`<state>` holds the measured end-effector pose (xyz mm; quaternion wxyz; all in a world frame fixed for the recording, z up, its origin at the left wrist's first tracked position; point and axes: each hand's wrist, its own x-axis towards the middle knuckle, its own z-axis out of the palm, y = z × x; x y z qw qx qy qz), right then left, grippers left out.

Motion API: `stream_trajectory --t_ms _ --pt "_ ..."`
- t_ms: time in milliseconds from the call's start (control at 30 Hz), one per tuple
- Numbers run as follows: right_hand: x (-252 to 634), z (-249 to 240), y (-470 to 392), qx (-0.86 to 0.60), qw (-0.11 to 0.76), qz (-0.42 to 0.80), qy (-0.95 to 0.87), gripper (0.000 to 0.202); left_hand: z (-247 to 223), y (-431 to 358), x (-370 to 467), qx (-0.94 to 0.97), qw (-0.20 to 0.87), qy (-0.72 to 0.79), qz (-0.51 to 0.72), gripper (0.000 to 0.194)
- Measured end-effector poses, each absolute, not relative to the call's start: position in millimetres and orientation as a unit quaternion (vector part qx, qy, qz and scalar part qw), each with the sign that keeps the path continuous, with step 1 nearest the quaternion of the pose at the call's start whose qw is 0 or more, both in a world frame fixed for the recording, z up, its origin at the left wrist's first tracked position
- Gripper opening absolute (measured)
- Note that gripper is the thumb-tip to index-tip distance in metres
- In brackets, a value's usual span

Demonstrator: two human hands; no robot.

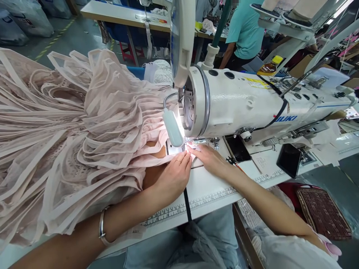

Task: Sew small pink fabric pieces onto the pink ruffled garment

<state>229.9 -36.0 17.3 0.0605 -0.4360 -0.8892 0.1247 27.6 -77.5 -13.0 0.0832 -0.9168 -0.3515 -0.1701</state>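
Both hands are close together at the needle area of a white sewing machine (227,104), under a small lit lamp (172,127). My left hand (175,172) has its fingers pressed together on the edge of a pale pink fabric piece (153,161). My right hand (209,158) pinches the same fabric just right of the presser foot. A bright glare washes out the needle and the cloth beneath it. A large heap of pale pink garments (109,104) with sheer trim spreads over the table to the left, joining the piece in my hands.
Right of my hands lie small snips (232,162), a black phone (238,148) and another dark-screened device (288,160). A printed ruler strip (213,198) runs along the table's front edge. A co-worker in a teal shirt (245,30) stands behind the machine.
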Motion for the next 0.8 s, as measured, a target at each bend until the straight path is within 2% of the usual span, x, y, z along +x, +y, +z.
stream_trajectory --t_ms 133,367,533,600,800 --pt "229 11 -35 -0.457 0.057 0.129 -0.878 0.058 -8 -75 26 -0.922 0.075 -0.345 -0.162 0.044" --pt "228 11 -34 -0.443 0.075 0.147 -0.881 0.055 -3 -71 22 -0.922 0.138 -0.320 -0.169 0.042" --pt "227 12 -35 -0.460 0.067 0.161 -0.871 0.066 -1 -70 22 -0.917 0.155 -0.318 -0.182 0.039" --pt "227 13 -35 -0.461 0.073 0.170 -0.868 0.069 -2 -70 22 -0.916 0.153 -0.321 -0.188 0.039" --pt "223 15 -36 -0.475 0.082 0.183 -0.857 0.061 -8 -68 21 -0.915 0.111 -0.339 -0.188 0.041"
